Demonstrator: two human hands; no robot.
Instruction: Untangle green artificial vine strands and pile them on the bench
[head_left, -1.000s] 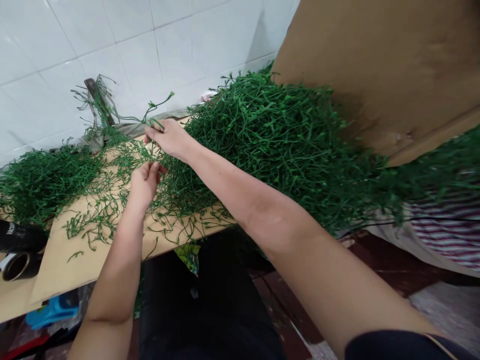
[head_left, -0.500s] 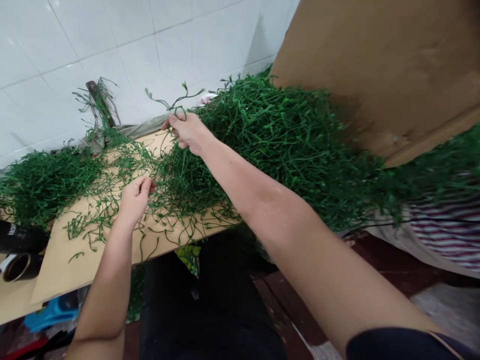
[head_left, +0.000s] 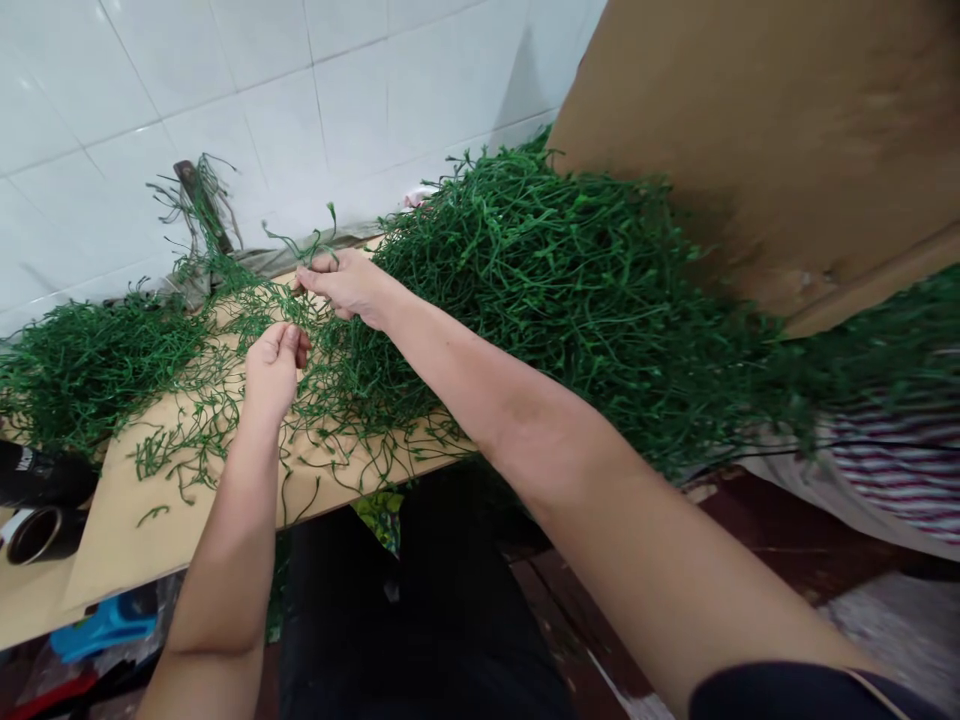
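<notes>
The wall is white tile and forms the background. The cardboard is a brown sheet standing tilted at upper right. The large pile consists of tangled green stems; it lies at the centre and right, meeting the lower edge of the cardboard. The board is a flat tan panel located below the wall; the left part of the large pile rests on it. The small pile has the same green stems and sits at the left end of the board, well apart from the large pile.

The post is upright, slightly tilted, near the wall, with thin strands hanging on it. A black cylinder, open at one end, is at the left edge of the view, below the small pile.

Right hand: thumb and fingers pinched together on a sprig — positioned above the board, at the left margin of the large pile. Left hand: fingers curled, thumb pressed to them, just above the board and nearer the wearer; whether it grips a stem cannot be told.

The sprig is green and branched — its tips project past the right hand's fingers toward the wall. Loose stems lie scattered on the board around the left hand.
</notes>
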